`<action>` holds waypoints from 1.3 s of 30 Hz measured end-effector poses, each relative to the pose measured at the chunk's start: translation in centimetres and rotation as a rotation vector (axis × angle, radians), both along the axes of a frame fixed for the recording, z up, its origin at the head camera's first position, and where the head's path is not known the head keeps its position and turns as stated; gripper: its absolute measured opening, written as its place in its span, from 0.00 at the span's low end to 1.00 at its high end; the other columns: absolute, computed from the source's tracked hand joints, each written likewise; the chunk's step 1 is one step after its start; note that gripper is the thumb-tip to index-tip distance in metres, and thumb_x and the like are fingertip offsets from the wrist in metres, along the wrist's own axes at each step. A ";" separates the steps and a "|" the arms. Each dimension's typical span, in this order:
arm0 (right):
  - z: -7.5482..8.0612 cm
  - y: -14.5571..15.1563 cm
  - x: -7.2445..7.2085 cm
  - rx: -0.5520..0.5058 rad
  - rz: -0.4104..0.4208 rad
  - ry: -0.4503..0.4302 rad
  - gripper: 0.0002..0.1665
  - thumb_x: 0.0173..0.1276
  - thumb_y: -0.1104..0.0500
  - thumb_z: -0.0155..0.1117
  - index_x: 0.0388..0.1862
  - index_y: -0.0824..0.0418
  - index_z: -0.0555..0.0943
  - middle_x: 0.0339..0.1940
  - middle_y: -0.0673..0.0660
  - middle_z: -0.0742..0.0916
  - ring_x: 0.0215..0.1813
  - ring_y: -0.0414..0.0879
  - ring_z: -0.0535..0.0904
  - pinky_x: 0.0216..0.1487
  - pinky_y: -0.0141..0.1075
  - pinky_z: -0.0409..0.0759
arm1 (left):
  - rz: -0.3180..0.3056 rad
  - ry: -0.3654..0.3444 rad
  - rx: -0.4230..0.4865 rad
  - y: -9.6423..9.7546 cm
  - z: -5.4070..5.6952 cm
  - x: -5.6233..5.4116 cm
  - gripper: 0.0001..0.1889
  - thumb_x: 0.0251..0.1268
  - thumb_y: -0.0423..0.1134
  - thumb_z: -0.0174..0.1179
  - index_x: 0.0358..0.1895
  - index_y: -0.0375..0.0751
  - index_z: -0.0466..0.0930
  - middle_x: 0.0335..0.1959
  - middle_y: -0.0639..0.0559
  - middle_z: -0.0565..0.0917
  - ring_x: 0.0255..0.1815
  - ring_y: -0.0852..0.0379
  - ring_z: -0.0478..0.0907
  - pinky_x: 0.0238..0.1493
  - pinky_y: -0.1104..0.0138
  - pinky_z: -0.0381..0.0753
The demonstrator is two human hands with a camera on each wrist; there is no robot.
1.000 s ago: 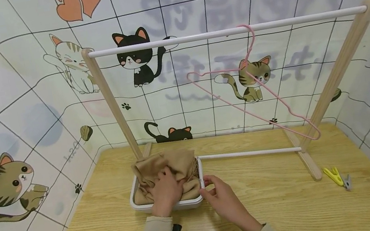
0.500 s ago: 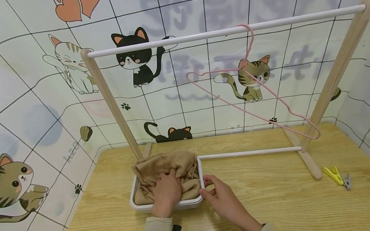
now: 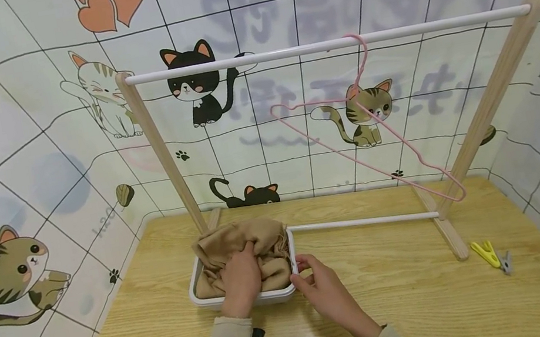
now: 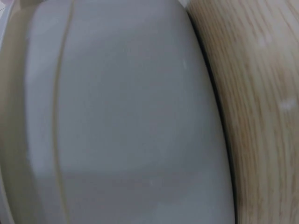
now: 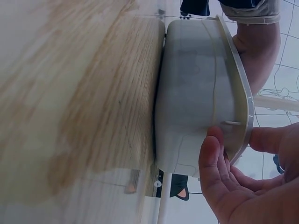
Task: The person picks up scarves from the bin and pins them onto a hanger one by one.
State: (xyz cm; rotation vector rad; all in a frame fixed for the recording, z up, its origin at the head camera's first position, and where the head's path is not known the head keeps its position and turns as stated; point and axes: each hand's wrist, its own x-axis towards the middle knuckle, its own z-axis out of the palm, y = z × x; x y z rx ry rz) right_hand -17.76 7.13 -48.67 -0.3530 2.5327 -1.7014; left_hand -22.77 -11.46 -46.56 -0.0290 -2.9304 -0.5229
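A tan fringed scarf [image 3: 244,235] lies bunched in a small white plastic basin [image 3: 212,303] on the wooden table. My left hand [image 3: 237,281] reaches down into the folds and grips the cloth; most of its fingertips are buried there. With the thumb above and fingers below, my right hand [image 3: 324,287] holds the basin's right rim. The right wrist view shows this right hand [image 5: 247,182] close up, its fingers under the lip of the basin [image 5: 187,88]. Only the basin's outer wall [image 4: 126,102] fills the left wrist view; the left hand is out of it.
Behind the basin stands a wooden rack with a white top rail [image 3: 283,54] and a lower bar [image 3: 365,222]. A pink hanger [image 3: 343,156] hangs from the top rail. Yellow and grey clothespins [image 3: 488,254] lie at the right. Cat-print sheeting [image 3: 288,147] surrounds the table.
My left fingers have drawn together in the scarf and the hand has shifted slightly left; its thumb is now hidden. The scarf's folds have moved a little. My right hand stays at the rim.
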 end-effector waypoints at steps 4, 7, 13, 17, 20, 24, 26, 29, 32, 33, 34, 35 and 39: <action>0.1 0.0 0.1 0.003 0.005 0.003 0.30 0.79 0.50 0.59 0.71 0.66 0.70 0.57 0.63 0.82 0.45 0.49 0.84 0.34 0.33 0.83 | 0.017 0.064 0.033 -0.1 -0.1 -0.1 0.10 0.76 0.34 0.56 0.55 0.41 0.80 0.29 0.35 0.83 0.27 0.34 0.83 0.22 0.43 0.80; 0.1 0.0 0.1 0.007 0.005 0.003 0.31 0.80 0.49 0.59 0.71 0.66 0.70 0.58 0.63 0.82 0.46 0.48 0.84 0.35 0.33 0.83 | 0.026 0.111 0.050 -0.3 -0.1 -0.1 0.11 0.76 0.34 0.56 0.56 0.40 0.80 0.28 0.36 0.83 0.27 0.35 0.83 0.19 0.45 0.80; 0.0 0.0 0.1 0.012 0.011 0.008 0.31 0.80 0.49 0.58 0.72 0.66 0.69 0.58 0.63 0.82 0.47 0.49 0.84 0.36 0.33 0.83 | 0.039 0.244 0.040 -0.6 0.2 -0.1 0.16 0.73 0.34 0.61 0.60 0.34 0.78 0.25 0.36 0.83 0.22 0.37 0.82 0.16 0.50 0.79; 0.0 0.0 0.1 0.014 0.012 0.011 0.31 0.80 0.49 0.58 0.72 0.67 0.69 0.58 0.63 0.82 0.47 0.49 0.84 0.36 0.32 0.83 | 0.015 0.355 0.057 -0.9 0.5 -0.2 0.09 0.74 0.33 0.60 0.51 0.32 0.78 0.24 0.39 0.81 0.22 0.38 0.82 0.17 0.50 0.79; 0.0 0.0 0.1 0.002 0.012 0.013 0.31 0.80 0.49 0.59 0.71 0.67 0.69 0.58 0.63 0.82 0.46 0.52 0.85 0.34 0.32 0.83 | -0.014 0.410 0.116 -1.1 0.8 -0.3 0.05 0.76 0.33 0.58 0.43 0.34 0.76 0.24 0.40 0.79 0.23 0.38 0.82 0.19 0.50 0.79; 0.0 -0.1 0.0 -0.015 0.010 0.008 0.31 0.79 0.49 0.59 0.71 0.67 0.69 0.58 0.63 0.81 0.46 0.54 0.85 0.33 0.32 0.83 | -0.028 0.446 0.225 -1.1 1.4 -0.4 0.09 0.77 0.37 0.59 0.37 0.37 0.73 0.23 0.42 0.78 0.23 0.41 0.81 0.20 0.53 0.77; 0.0 -0.1 0.0 -0.019 0.008 0.005 0.31 0.79 0.50 0.59 0.71 0.67 0.69 0.58 0.63 0.81 0.46 0.54 0.85 0.33 0.32 0.83 | -0.033 0.460 0.284 -1.1 1.7 -0.4 0.12 0.77 0.40 0.59 0.34 0.39 0.71 0.20 0.44 0.74 0.19 0.45 0.76 0.18 0.56 0.73; 0.0 -0.1 0.0 -0.022 0.007 0.001 0.30 0.79 0.51 0.59 0.71 0.68 0.69 0.58 0.63 0.81 0.45 0.54 0.86 0.32 0.33 0.83 | -0.036 0.478 0.357 -1.1 2.1 -0.4 0.17 0.76 0.43 0.60 0.30 0.42 0.66 0.17 0.51 0.64 0.16 0.53 0.64 0.17 0.63 0.65; 0.0 -0.1 0.0 -0.024 0.007 -0.002 0.30 0.79 0.51 0.59 0.71 0.68 0.69 0.58 0.64 0.81 0.45 0.55 0.86 0.32 0.33 0.83 | -0.032 0.500 0.388 -1.2 2.2 -0.4 0.19 0.75 0.45 0.61 0.28 0.44 0.64 0.17 0.54 0.59 0.16 0.56 0.59 0.17 0.65 0.61; 0.0 -0.1 0.0 -0.024 0.006 -0.006 0.30 0.79 0.51 0.59 0.71 0.68 0.69 0.58 0.64 0.81 0.45 0.55 0.86 0.32 0.33 0.83 | -0.032 0.502 0.388 -1.2 2.2 -0.4 0.19 0.75 0.45 0.61 0.28 0.44 0.64 0.17 0.55 0.59 0.17 0.56 0.59 0.18 0.65 0.61; 0.0 -0.1 0.0 -0.024 0.005 -0.008 0.30 0.79 0.51 0.59 0.71 0.67 0.69 0.58 0.64 0.81 0.45 0.55 0.86 0.32 0.33 0.83 | -0.039 0.499 0.388 -1.2 2.2 -0.4 0.19 0.75 0.46 0.61 0.27 0.45 0.64 0.18 0.54 0.59 0.17 0.56 0.59 0.19 0.65 0.61; 0.0 -0.1 0.0 -0.023 0.004 -0.010 0.30 0.79 0.51 0.59 0.71 0.67 0.69 0.58 0.64 0.81 0.45 0.55 0.86 0.32 0.33 0.83 | -0.049 0.492 0.381 -1.2 2.1 -0.4 0.19 0.75 0.46 0.61 0.27 0.44 0.65 0.18 0.54 0.60 0.18 0.55 0.60 0.19 0.65 0.62; 0.0 -0.2 -0.1 -0.016 -0.001 -0.006 0.30 0.79 0.52 0.59 0.71 0.68 0.69 0.57 0.64 0.81 0.44 0.55 0.86 0.31 0.33 0.83 | -0.112 0.416 0.305 -1.0 1.7 -0.4 0.15 0.75 0.46 0.61 0.32 0.41 0.73 0.23 0.48 0.73 0.23 0.49 0.72 0.23 0.59 0.72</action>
